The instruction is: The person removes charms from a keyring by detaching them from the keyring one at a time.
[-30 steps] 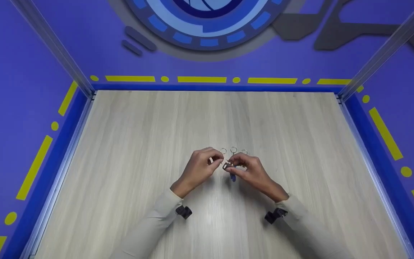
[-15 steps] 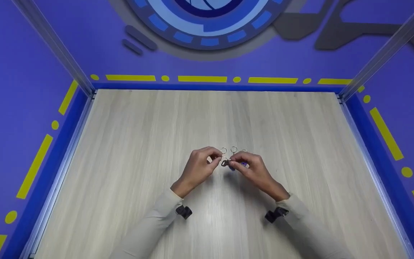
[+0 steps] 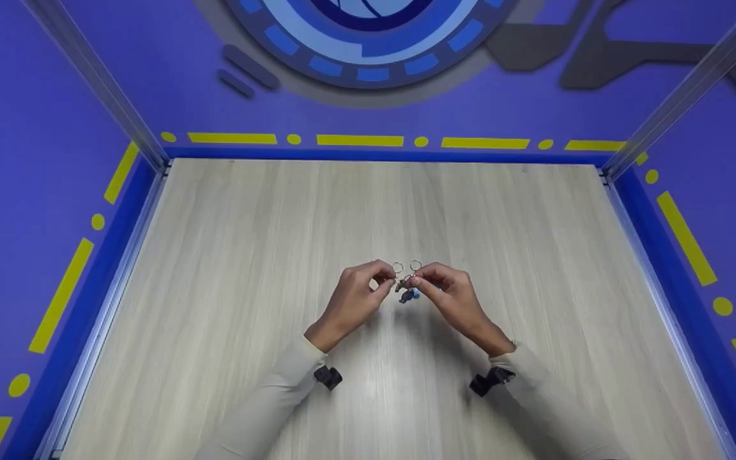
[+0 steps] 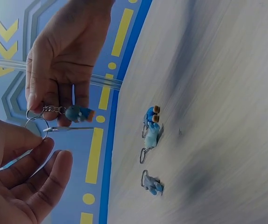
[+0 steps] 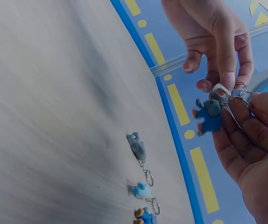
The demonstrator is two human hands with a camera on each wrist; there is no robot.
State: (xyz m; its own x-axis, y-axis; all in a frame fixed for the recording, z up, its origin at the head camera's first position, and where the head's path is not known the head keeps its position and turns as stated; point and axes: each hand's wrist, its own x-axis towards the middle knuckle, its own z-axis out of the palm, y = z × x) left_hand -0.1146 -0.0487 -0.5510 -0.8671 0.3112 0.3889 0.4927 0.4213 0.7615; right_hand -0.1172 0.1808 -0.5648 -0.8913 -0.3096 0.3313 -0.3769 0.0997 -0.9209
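Note:
Above the table, my left hand [image 3: 360, 291] pinches a metal split ring [image 4: 37, 117] between thumb and forefinger. My right hand [image 3: 452, 295] holds the other side of this ring with its fingertips, close to the left ones. A flat silver key [image 4: 71, 129] is on the ring, seen nearly edge-on in the left wrist view. From a short chain hangs a small blue and grey animal figurine [image 5: 211, 119], beside the key. Fingertips partly hide the ring in the head view.
Several more figurine keychains lie on the wood-grain table [image 3: 278, 255] beyond the hands: a grey one [image 4: 152, 185], a light blue one [image 4: 151, 136] and a blue one with orange feet [image 4: 149, 115]. Blue walls [image 3: 355, 121] border the table.
My right hand has shifted slightly up and right, and its grip has turned. The key has turned, and the figurine hangs in view between the hands. My left hand stays nearly in place.

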